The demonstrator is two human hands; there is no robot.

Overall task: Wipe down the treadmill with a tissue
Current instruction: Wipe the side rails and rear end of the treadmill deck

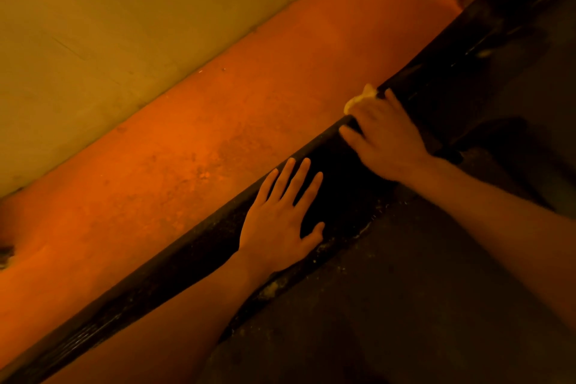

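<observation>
The tissue (361, 98) could be torn or shed in crumbs if it is dragged hard along the gritty side rail (174, 262) of the treadmill (436, 259). Pale specks are seen along the rail's inner seam, and they could simply be pushed further along rather than lifted. As the wad is small and only partly covered, it could also be lost over the rail's outer edge onto the orange floor (218, 140).

The left hand (280, 215) is laid palm down on the rail, fingers straight and spread, thumb out, nothing held; it is judged to serve as a brace. Further up the rail, the right hand (386, 140) is laid over the tissue at the outer edge. Its fingers are blurred, so curling cannot be told from flat pressing.
</observation>
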